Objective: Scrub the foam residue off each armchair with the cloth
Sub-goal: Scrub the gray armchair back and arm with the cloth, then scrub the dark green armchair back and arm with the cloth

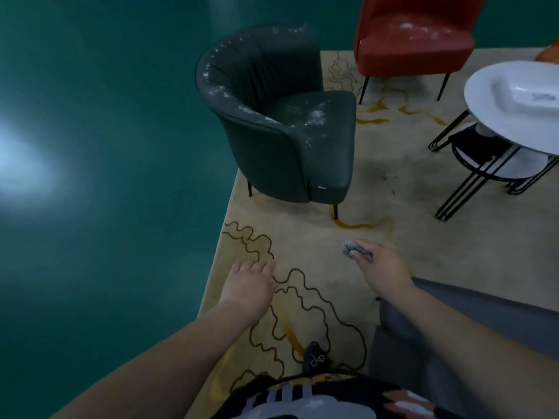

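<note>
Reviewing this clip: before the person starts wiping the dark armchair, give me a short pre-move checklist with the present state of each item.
1. Cloth in hand: ok. The right hand grips the grey cloth, bunched at the fingertips.
2. Left hand free: ok. It is open and holds nothing.
3. Foam to scrub on the dark armchair: ok. White flecks show on its seat and along the rim of its back.
4. Cloth at the chair: not ok. Both hands are apart from it, over the rug.
5. Red chair also needs work: ok. White patches show on its seat.
6. Cloth wet or clean enough: cannot tell.
</note>
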